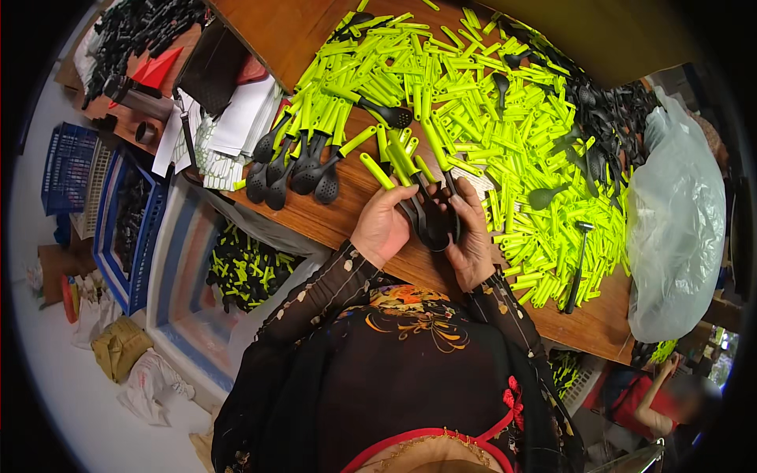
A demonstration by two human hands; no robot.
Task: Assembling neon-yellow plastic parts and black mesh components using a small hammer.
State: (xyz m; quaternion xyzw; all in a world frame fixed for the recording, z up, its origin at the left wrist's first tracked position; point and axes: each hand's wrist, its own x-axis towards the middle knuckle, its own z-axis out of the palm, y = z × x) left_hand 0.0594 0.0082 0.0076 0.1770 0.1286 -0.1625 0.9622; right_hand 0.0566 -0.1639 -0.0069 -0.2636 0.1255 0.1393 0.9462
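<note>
Above the table's front edge, my left hand [384, 225] and my right hand [471, 236] are closed around a bundle of cooking spoons [432, 225] with black heads and lime-green handles. The heads point down towards me and the handles fan out away from me. Fingers partly hide the heads, so their exact shape is hard to tell. Left of my hands lies a group of black slotted spoons [303, 169] with green handles, heads over the near side. A big heap of loose lime-green handles [520, 134] spreads from behind the bundle to the right.
A hammer [576, 268] lies on the heap's right part. Black utensil heads [611, 118] pile up behind a clear plastic bag [676, 213]. At left are a lined bin [177, 276] of utensils, blue crates [126, 236] and papers [244, 118]. Another person [643, 398] sits at lower right.
</note>
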